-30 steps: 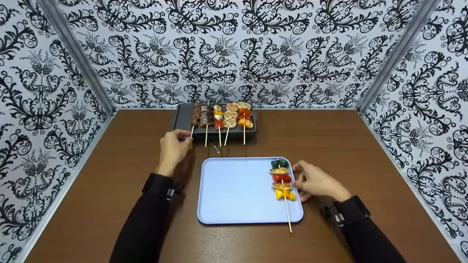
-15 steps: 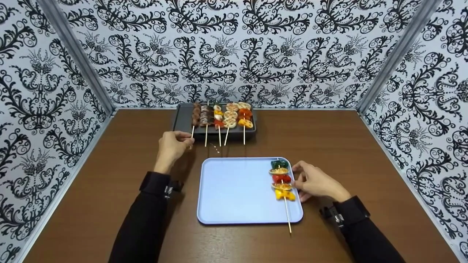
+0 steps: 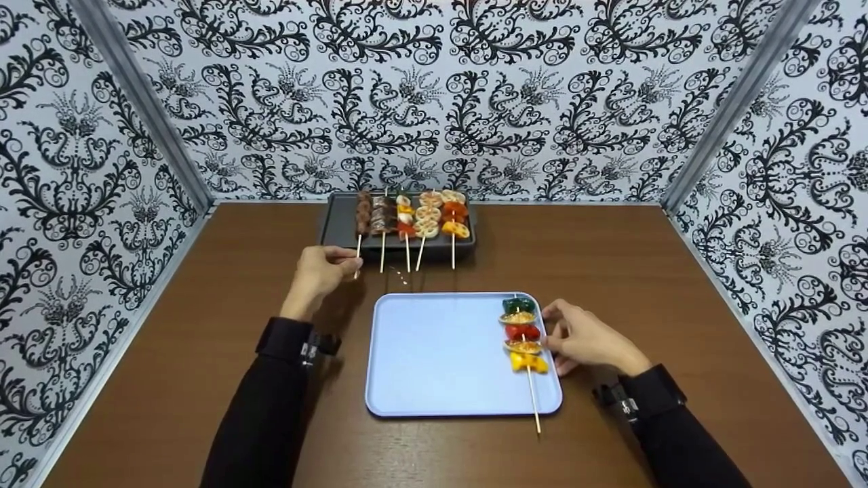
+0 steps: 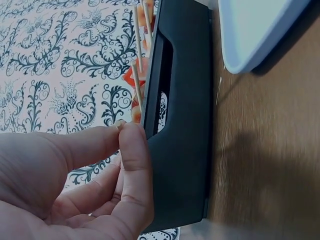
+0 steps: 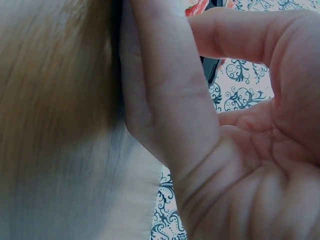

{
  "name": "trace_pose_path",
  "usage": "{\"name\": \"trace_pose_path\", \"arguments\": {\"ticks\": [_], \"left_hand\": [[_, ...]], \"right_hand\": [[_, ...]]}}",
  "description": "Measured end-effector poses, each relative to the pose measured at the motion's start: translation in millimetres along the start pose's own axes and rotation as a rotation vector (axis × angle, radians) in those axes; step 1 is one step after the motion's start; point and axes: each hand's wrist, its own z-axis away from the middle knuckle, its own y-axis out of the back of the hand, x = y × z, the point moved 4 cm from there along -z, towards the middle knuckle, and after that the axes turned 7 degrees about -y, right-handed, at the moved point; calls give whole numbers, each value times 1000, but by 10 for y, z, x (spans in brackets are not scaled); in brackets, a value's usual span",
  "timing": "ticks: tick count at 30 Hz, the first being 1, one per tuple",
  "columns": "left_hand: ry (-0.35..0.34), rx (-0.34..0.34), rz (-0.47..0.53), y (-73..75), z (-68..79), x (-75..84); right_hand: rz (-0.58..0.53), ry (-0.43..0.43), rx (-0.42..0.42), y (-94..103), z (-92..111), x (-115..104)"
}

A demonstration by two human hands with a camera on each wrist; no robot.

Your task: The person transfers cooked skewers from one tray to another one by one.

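Left hand (image 3: pixel 319 272) pinches the near tip of the leftmost skewer (image 3: pixel 359 237) on the dark tray (image 3: pixel 337 227); its stick runs far to near. Right hand (image 3: pixel 588 337), fingers relaxed, rests beside the vegetable skewer (image 3: pixel 523 339) on the blue tray (image 3: pixel 441 352).

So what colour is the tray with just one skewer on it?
The tray is light blue, and the head view shows it best.
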Motion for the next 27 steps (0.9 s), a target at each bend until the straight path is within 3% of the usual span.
{"name": "trace_pose_path", "arguments": {"ticks": [12,27], "left_hand": [[9,-3,154,-23,1,9],[15,-1,157,-12,-3,35]], "right_hand": [[-18,9,-13,4,17,-20],[-23,8,-9,0,9,-11]]}}
